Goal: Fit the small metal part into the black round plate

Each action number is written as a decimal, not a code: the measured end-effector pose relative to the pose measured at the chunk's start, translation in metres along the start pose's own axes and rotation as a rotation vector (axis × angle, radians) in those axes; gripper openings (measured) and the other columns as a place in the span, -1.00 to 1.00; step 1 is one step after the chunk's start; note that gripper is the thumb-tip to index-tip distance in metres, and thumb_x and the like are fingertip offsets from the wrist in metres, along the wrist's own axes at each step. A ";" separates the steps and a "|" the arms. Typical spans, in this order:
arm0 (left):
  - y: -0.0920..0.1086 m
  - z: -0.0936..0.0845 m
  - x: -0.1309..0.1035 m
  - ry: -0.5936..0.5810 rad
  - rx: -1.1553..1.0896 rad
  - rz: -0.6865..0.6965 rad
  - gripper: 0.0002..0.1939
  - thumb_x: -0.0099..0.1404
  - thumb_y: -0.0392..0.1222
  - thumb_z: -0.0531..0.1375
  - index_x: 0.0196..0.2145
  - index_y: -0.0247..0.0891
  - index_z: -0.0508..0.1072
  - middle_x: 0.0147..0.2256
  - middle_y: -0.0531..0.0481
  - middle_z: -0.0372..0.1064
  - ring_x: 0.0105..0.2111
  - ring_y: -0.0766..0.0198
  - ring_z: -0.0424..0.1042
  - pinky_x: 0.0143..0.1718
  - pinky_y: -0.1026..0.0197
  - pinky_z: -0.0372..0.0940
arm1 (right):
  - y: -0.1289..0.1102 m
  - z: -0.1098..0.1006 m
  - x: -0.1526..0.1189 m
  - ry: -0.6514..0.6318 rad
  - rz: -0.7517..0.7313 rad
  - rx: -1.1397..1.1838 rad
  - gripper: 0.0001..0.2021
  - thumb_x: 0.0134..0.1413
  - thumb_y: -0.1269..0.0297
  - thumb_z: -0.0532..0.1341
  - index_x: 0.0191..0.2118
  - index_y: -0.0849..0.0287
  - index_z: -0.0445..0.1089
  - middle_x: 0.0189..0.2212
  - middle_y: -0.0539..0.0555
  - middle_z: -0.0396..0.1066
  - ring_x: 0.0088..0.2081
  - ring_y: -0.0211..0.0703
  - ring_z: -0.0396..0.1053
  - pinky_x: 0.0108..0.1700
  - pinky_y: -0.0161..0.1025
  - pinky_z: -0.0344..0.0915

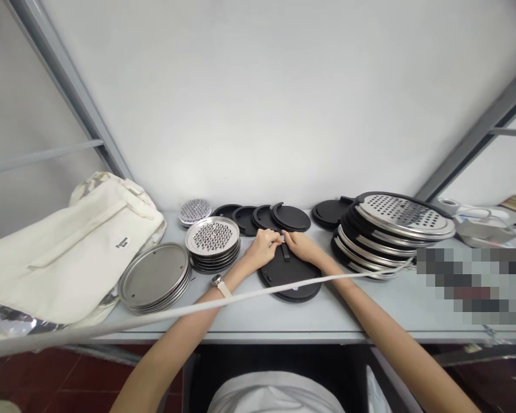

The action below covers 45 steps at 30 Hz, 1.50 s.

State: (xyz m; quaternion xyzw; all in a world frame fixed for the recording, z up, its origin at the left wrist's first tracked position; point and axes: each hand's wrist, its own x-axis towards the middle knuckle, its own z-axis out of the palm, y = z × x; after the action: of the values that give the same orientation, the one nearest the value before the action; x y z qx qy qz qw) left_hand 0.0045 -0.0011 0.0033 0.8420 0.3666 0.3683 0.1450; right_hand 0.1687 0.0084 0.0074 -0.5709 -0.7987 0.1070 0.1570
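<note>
A round black plate [293, 279] lies in front of me, with a short dark strip [286, 252] near its far side. Over that far edge my left hand [263, 248] is closed, fingers pinched together. My right hand [301, 246] meets it there, its fingers curled in against the same spot. Something small and pale shows between the fingertips, too little to name. Left of my hands stands a stack of round metal grater discs [212, 236]. Several black round plates with raised rims [291, 218] overlap behind my hands.
Flat grey metal discs [155, 275] are stacked at the left, beside a cream bag [81, 246]. A smaller grater stack [195, 211] stands by the wall. A tall pile of perforated metal and black discs [402, 215] rises at the right. A white cord [241, 297] crosses the view.
</note>
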 end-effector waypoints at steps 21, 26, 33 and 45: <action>0.007 -0.002 -0.004 0.026 0.135 0.044 -0.85 0.37 -0.30 0.02 -0.26 -0.23 0.39 -0.28 0.00 0.39 -0.18 0.24 0.33 -0.07 0.15 0.09 | 0.001 0.000 -0.003 0.210 -0.108 0.128 -0.65 0.35 0.25 -0.13 -0.42 0.16 0.27 -0.49 0.11 0.44 -0.44 -0.17 0.40 -0.36 -0.31 0.10; 0.004 0.000 -0.006 0.009 0.183 0.062 -0.83 0.38 -0.29 0.00 -0.23 -0.23 0.39 -0.28 -0.01 0.38 -0.18 0.24 0.32 -0.08 0.14 0.09 | -0.002 0.000 -0.003 0.325 -0.092 0.047 -0.66 0.32 0.26 -0.08 -0.48 0.15 0.22 -0.57 0.07 0.38 -0.54 -0.19 0.32 -0.44 -0.28 -0.01; 0.003 0.002 -0.005 0.031 0.211 0.016 -0.85 0.36 -0.32 0.01 -0.25 -0.24 0.37 -0.30 -0.01 0.39 -0.19 0.22 0.34 -0.10 0.12 0.09 | -0.003 0.000 -0.003 0.344 -0.120 0.088 -0.64 0.31 0.26 -0.08 -0.53 0.15 0.20 -0.56 0.07 0.38 -0.54 -0.22 0.27 -0.43 -0.29 0.02; 0.004 0.002 -0.005 0.035 0.161 0.015 -0.91 0.32 -0.34 0.01 -0.26 -0.24 0.29 -0.30 -0.02 0.37 -0.19 0.20 0.35 -0.13 0.14 0.15 | 0.001 0.003 0.000 0.225 -0.206 0.138 -0.61 0.33 0.19 -0.12 -0.44 0.18 0.31 -0.44 0.12 0.43 -0.39 -0.17 0.35 -0.29 -0.30 0.14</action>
State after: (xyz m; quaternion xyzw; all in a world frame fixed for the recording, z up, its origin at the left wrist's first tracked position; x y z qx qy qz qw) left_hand 0.0051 -0.0075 0.0011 0.8470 0.3914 0.3534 0.0677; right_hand 0.1684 0.0089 0.0046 -0.4822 -0.8212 0.0800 0.2945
